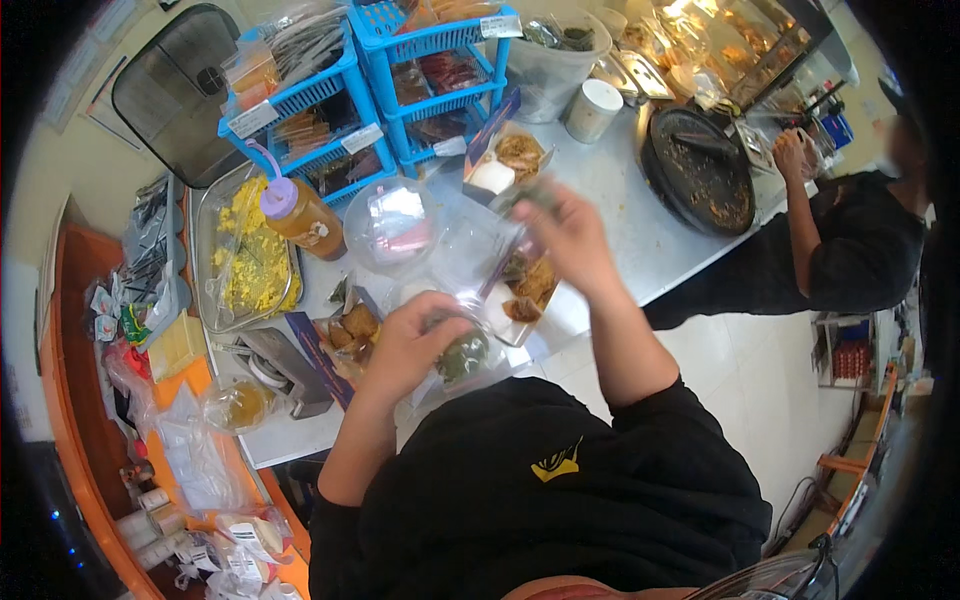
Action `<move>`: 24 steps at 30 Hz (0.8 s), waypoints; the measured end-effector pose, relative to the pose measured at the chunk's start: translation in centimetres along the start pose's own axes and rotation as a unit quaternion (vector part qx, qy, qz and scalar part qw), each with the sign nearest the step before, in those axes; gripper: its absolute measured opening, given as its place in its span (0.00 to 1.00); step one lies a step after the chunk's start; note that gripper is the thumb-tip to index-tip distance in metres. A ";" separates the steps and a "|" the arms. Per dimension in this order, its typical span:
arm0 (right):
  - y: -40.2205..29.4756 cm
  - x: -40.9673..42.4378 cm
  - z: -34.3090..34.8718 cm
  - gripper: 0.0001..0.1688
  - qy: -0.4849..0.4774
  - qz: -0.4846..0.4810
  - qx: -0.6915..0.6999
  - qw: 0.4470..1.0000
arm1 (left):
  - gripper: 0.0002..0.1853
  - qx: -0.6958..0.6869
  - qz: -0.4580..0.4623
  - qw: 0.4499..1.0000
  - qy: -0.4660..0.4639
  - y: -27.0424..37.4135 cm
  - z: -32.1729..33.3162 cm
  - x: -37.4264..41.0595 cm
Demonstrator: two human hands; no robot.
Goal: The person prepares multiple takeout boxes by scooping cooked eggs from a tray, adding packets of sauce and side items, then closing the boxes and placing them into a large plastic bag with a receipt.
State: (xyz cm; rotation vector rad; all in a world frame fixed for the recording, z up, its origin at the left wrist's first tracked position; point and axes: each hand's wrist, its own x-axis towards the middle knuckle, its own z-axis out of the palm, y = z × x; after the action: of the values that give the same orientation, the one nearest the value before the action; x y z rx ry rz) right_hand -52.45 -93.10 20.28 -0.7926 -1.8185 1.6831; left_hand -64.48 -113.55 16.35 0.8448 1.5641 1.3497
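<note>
My left hand (412, 345) holds a clear plastic bag of green packets (463, 354) close to my body, at the table's near edge. Pinched in the fingers of my right hand (571, 240) is a small green packet (529, 196), blurred by motion. It is over the near edge of an open paper food box (517, 156) with white rice and a browned piece of food. Below that hand lies a second food box (536, 289) with rice, browned food and something green. A third box (351, 330) stands left of my left hand, partly hidden by it.
A round clear plastic container (391, 217) stands left of centre. Beyond are a sauce bottle (306, 214) with a purple cap, a tray of yellow crumbled food (251, 255) and blue racks (435, 101). At right are a large dark pan (699, 172) and another person (862, 240).
</note>
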 end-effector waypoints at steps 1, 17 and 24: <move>1.0 2.4 -2.1 0.20 0.026 -0.020 -0.012 0.999 | 0.08 -0.053 -0.006 0.998 0.035 -0.5 -0.2 0.3; -4.9 8.2 -2.6 0.18 -0.057 -0.096 -0.071 0.991 | 0.20 -0.100 0.154 0.908 0.378 1.9 -0.7 -2.4; -8.4 15.9 -8.2 0.31 0.188 -0.318 -0.423 0.827 | 0.07 0.226 -0.103 0.806 0.536 -6.0 -4.2 -14.7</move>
State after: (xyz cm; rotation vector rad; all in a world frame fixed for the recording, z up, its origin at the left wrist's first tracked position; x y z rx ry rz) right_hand -57.93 -76.36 29.24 -0.6491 -2.1656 0.2279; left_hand -62.42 -129.58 13.27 0.0547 2.8395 1.3637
